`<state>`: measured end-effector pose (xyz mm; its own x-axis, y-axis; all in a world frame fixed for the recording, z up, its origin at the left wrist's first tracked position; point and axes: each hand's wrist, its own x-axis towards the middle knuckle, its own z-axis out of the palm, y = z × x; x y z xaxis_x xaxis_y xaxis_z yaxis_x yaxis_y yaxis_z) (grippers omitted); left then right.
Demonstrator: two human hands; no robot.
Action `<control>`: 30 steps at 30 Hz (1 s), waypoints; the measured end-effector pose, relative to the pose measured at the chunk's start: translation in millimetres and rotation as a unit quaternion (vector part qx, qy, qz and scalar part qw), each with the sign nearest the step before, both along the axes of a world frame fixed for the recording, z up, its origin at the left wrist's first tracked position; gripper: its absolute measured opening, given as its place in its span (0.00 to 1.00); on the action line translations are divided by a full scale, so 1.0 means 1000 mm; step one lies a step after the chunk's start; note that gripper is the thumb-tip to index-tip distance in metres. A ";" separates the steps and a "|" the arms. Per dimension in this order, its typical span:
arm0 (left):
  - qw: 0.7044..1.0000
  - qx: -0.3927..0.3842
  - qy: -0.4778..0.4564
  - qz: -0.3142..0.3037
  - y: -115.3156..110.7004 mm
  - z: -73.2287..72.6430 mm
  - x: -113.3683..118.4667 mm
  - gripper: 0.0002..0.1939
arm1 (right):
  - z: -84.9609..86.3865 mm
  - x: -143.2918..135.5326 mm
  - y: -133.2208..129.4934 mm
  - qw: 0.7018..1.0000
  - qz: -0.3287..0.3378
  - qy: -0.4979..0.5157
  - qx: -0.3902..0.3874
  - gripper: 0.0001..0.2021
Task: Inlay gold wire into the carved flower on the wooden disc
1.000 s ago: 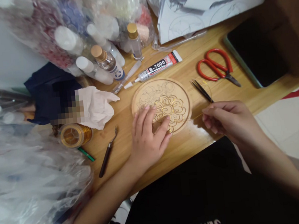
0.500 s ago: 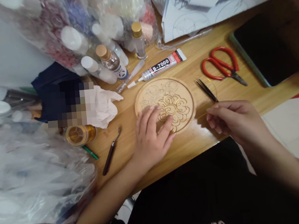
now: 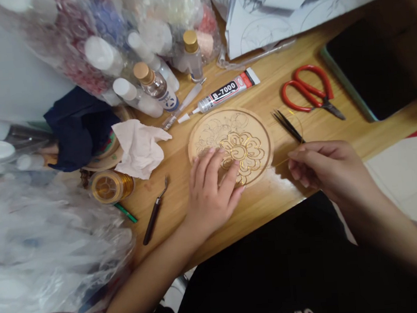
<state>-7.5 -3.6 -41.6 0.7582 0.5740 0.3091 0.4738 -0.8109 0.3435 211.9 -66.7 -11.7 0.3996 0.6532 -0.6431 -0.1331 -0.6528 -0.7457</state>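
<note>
A round wooden plate (image 3: 256, 123) lies on the table, with pencil-drawn flowers at its upper left and a raised gold wire flower (image 3: 238, 152) at its lower right. My left hand (image 3: 211, 190) rests on the plate's lower edge, fingers spread, with fingertips touching the gold flower. To the right of the plate, my right hand (image 3: 315, 164) is pinched on a thin gold wire (image 3: 282, 161) that runs toward the plate; a loop of it curves up on the right. Black tweezers (image 3: 288, 126) lie with their tips pointing away, their rear end beside my right fingers.
Glue tube (image 3: 225, 91) and small bottles (image 3: 154, 85) stand or lie behind the plate. Red-handled pliers (image 3: 310, 91) and a dark phone-like slab (image 3: 372, 69) are right. Left are crumpled tissue (image 3: 140, 148), a gold wire spool (image 3: 111, 186) and a dark-handled tool (image 3: 154, 217).
</note>
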 end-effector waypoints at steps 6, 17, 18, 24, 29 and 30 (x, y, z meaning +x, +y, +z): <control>1.000 -0.001 -0.003 0.004 -0.001 0.000 0.000 0.18 | 0.000 0.000 0.000 1.000 0.001 -0.004 0.003 0.11; 1.000 -0.013 0.006 0.001 -0.001 0.001 0.000 0.16 | 0.004 0.000 0.001 1.000 -0.002 0.007 -0.007 0.12; 1.000 -0.009 0.007 0.002 -0.001 0.001 0.000 0.16 | 0.004 0.000 0.001 1.000 -0.003 0.005 -0.009 0.12; 1.000 -0.005 0.019 -0.002 -0.002 0.002 0.000 0.17 | 0.003 0.000 0.000 1.000 -0.003 0.002 -0.010 0.12; 1.000 0.000 0.026 -0.012 0.000 0.004 0.001 0.17 | -0.001 0.000 0.000 1.000 -0.015 -0.003 -0.014 0.11; 1.000 0.001 0.026 -0.012 0.000 0.005 0.000 0.17 | -0.002 0.001 0.000 1.000 -0.016 0.000 -0.012 0.12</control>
<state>-7.1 -3.5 -37.1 0.7866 0.5551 0.2703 0.4715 -0.8228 0.3173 212.5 -66.6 -13.2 0.4208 0.6247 -0.6578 -0.1544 -0.6653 -0.7305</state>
